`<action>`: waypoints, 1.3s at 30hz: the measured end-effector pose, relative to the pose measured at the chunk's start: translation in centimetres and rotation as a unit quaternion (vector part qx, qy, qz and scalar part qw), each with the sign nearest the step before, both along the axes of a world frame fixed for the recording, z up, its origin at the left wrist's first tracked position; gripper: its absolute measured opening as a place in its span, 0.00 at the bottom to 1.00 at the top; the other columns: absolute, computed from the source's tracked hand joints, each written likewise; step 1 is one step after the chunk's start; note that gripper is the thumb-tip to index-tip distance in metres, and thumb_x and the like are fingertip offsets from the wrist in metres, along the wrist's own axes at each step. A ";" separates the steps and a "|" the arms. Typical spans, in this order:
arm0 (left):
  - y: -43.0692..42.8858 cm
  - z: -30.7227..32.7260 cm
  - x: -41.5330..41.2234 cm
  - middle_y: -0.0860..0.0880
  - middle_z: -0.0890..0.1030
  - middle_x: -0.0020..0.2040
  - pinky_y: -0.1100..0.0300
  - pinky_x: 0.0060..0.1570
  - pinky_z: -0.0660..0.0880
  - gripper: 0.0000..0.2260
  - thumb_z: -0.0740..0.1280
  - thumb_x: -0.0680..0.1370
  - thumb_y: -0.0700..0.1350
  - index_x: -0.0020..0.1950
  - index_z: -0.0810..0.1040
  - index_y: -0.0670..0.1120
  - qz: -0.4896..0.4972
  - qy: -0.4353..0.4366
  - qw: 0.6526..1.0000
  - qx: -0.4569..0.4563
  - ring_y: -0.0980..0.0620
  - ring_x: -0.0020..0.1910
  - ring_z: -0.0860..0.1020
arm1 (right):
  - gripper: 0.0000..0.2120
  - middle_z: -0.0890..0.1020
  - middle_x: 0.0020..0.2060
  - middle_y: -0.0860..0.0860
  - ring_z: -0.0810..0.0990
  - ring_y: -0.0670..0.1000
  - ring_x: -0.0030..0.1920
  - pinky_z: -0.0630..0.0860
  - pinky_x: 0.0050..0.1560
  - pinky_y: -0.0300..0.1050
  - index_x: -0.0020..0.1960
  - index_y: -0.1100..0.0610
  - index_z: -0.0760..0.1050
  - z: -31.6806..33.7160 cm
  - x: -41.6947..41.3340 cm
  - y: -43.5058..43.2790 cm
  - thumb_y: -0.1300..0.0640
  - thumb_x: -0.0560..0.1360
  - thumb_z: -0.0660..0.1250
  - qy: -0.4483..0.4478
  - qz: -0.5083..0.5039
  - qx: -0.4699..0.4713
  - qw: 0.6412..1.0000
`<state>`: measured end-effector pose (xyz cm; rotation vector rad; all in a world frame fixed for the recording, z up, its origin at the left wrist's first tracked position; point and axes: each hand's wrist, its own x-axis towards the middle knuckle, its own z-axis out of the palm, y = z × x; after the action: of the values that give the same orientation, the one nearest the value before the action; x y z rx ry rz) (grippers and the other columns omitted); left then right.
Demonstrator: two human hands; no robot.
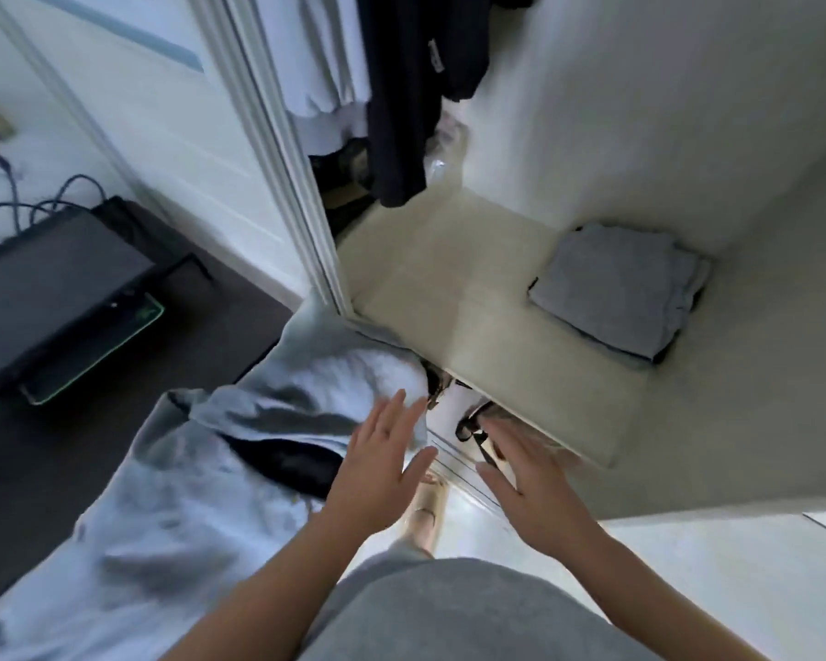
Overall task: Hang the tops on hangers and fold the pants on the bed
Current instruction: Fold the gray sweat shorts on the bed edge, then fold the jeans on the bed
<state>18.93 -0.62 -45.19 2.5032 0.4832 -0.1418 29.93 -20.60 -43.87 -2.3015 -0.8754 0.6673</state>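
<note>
Two hands: left hand (377, 465) & right hand (530, 489) flat, fingers spread, nothing held.
Shelf: folded grey pants (616, 293) on cream wardrobe shelf (449, 288), rt corner.
Above: black fabric top (411, 88) hanging.

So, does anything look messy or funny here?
Yes. A black garment lies bunched and half buried in the rumpled grey bedding, not folded. Under the wardrobe shelf, dark straps stick out untidily. The folded grey pile looks neat.

No legible text anywhere; a pale tag (436, 54) on the hanging black garment (401, 112) is too blurred to read
</note>
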 end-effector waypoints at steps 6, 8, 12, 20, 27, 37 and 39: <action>-1.5 -0.2 -11.5 0.59 0.60 0.79 0.51 0.77 0.57 0.32 0.48 0.77 0.68 0.79 0.58 0.59 0.180 -0.003 0.982 -0.059 0.55 0.79 0.55 | 0.24 0.67 0.70 0.37 0.63 0.38 0.71 0.59 0.73 0.40 0.77 0.46 0.62 1.1 -5.7 3.3 0.49 0.83 0.61 0.048 0.095 0.054 0.993; -2.0 0.1 -15.0 0.58 0.62 0.78 0.51 0.76 0.59 0.31 0.50 0.78 0.67 0.79 0.58 0.58 0.237 0.003 0.968 -0.083 0.55 0.78 0.57 | 0.24 0.67 0.70 0.36 0.63 0.37 0.71 0.60 0.72 0.39 0.77 0.44 0.61 1.7 -7.2 4.6 0.48 0.83 0.60 0.082 0.118 0.059 0.988; -2.0 0.4 -20.7 0.52 0.68 0.76 0.51 0.73 0.61 0.24 0.60 0.83 0.55 0.78 0.62 0.53 0.372 -0.025 0.923 -0.098 0.49 0.74 0.64 | 0.24 0.65 0.74 0.36 0.61 0.36 0.74 0.61 0.74 0.43 0.78 0.40 0.59 2.4 -9.7 7.3 0.45 0.83 0.58 0.138 0.170 0.059 0.974; -0.9 1.4 -27.3 0.53 0.72 0.66 0.58 0.59 0.66 0.22 0.64 0.82 0.50 0.76 0.66 0.49 0.566 -0.106 0.801 -0.165 0.56 0.58 0.74 | 0.29 0.65 0.76 0.45 0.64 0.46 0.75 0.62 0.72 0.45 0.80 0.43 0.56 4.2 -12.3 14.2 0.47 0.81 0.62 0.189 0.172 0.060 0.965; 0.9 2.1 -30.3 0.52 0.76 0.59 0.50 0.59 0.73 0.23 0.69 0.78 0.53 0.68 0.65 0.49 0.682 -0.186 0.676 -0.207 0.45 0.60 0.76 | 0.33 0.68 0.73 0.52 0.68 0.52 0.72 0.65 0.73 0.53 0.78 0.53 0.57 3.8 -13.6 19.6 0.53 0.78 0.68 0.191 0.109 0.056 0.974; 1.0 3.5 -31.8 0.49 0.74 0.41 0.60 0.36 0.68 0.10 0.69 0.79 0.46 0.45 0.71 0.43 0.661 -0.193 0.684 -0.241 0.52 0.39 0.73 | 0.03 0.83 0.48 0.45 0.80 0.49 0.53 0.73 0.48 0.40 0.50 0.50 0.77 4.2 -16.7 18.0 0.56 0.77 0.70 0.242 0.116 0.068 0.961; -0.1 4.0 -32.3 0.49 0.76 0.43 0.65 0.36 0.71 0.09 0.70 0.79 0.45 0.48 0.73 0.41 0.649 -0.219 0.674 -0.278 0.53 0.39 0.75 | 0.05 0.84 0.49 0.46 0.81 0.49 0.54 0.76 0.54 0.45 0.52 0.51 0.78 4.7 -17.5 16.9 0.54 0.76 0.70 0.245 0.124 0.070 0.959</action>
<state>-13.41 -0.73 -41.22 1.0648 1.5570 0.7342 12.47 -3.68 -39.21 -1.7941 -0.9368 1.1807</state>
